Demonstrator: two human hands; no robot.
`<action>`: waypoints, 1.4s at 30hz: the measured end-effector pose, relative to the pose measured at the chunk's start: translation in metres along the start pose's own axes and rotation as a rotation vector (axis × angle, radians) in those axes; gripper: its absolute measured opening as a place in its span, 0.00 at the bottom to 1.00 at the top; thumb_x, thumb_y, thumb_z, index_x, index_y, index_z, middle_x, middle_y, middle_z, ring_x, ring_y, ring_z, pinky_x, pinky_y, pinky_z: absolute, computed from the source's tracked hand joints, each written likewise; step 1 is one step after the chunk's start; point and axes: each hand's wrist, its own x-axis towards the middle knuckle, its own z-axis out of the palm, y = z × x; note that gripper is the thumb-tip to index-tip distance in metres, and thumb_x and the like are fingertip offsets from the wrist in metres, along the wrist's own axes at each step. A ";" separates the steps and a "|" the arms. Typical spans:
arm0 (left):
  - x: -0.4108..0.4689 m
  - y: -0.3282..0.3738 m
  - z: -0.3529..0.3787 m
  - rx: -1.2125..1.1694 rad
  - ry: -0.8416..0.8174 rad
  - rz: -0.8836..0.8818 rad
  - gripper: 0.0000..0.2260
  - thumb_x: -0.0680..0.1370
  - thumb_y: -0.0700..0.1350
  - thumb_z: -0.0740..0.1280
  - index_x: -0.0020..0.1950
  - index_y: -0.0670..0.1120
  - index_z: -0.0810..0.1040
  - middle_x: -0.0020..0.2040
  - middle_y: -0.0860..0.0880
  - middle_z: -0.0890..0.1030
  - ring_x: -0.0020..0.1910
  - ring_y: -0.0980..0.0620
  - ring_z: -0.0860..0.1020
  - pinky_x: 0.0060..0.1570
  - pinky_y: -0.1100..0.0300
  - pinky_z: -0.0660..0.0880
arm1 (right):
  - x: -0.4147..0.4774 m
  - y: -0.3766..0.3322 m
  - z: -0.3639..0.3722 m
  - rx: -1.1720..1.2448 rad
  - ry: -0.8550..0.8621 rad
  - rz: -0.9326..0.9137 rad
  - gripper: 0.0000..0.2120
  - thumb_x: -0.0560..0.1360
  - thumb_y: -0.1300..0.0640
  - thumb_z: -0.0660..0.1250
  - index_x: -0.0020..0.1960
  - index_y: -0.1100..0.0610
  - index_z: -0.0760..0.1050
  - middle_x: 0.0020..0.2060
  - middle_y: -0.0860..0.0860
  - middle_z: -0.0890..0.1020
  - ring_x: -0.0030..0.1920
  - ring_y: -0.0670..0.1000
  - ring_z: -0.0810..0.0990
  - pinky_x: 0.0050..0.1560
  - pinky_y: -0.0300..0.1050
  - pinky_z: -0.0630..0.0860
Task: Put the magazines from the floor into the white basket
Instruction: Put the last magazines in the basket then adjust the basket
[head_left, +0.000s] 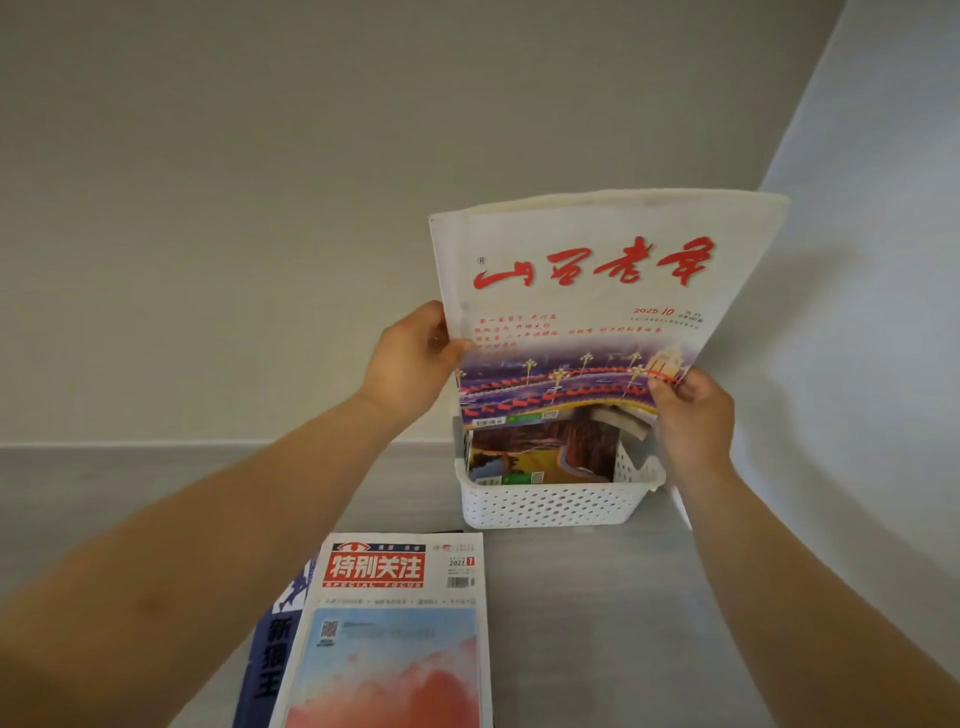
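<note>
A white magazine with red brush lettering (582, 291) stands upright above the white perforated basket (545, 506). My left hand (410, 361) grips its left edge and my right hand (691, 415) pinches its lower right corner. Its bottom edge hangs just over the basket's opening. Inside the basket another magazine (540, 457) with a landscape cover stands upright. On the grey floor in front lie a magazine with a red title block (395, 634) and, partly under it on the left, a dark blue magazine (272, 654).
The basket sits on the floor against a plain wall (260, 208), close to a room corner on the right where a second wall (883, 312) meets it. Bare grey floor (597, 623) lies to the right of the magazines.
</note>
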 end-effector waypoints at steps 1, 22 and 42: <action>0.005 -0.002 0.007 0.009 -0.012 -0.015 0.12 0.74 0.38 0.63 0.57 0.40 0.73 0.55 0.41 0.80 0.44 0.50 0.75 0.45 0.59 0.72 | 0.007 0.005 0.000 0.007 0.001 0.013 0.07 0.74 0.67 0.61 0.44 0.57 0.74 0.33 0.49 0.78 0.25 0.37 0.77 0.22 0.27 0.69; 0.023 -0.082 0.082 0.351 -0.019 -0.232 0.21 0.72 0.49 0.67 0.63 0.48 0.67 0.66 0.49 0.68 0.48 0.50 0.77 0.40 0.59 0.71 | 0.034 0.106 0.027 -0.352 -0.142 0.120 0.14 0.75 0.65 0.59 0.61 0.61 0.65 0.53 0.57 0.78 0.44 0.51 0.76 0.30 0.37 0.69; -0.092 -0.120 0.013 0.364 -0.159 -0.547 0.26 0.75 0.48 0.64 0.70 0.46 0.60 0.72 0.44 0.61 0.67 0.43 0.66 0.63 0.48 0.66 | -0.068 0.088 0.009 -0.240 -0.162 0.035 0.27 0.72 0.66 0.62 0.68 0.57 0.60 0.67 0.56 0.67 0.67 0.55 0.66 0.64 0.47 0.63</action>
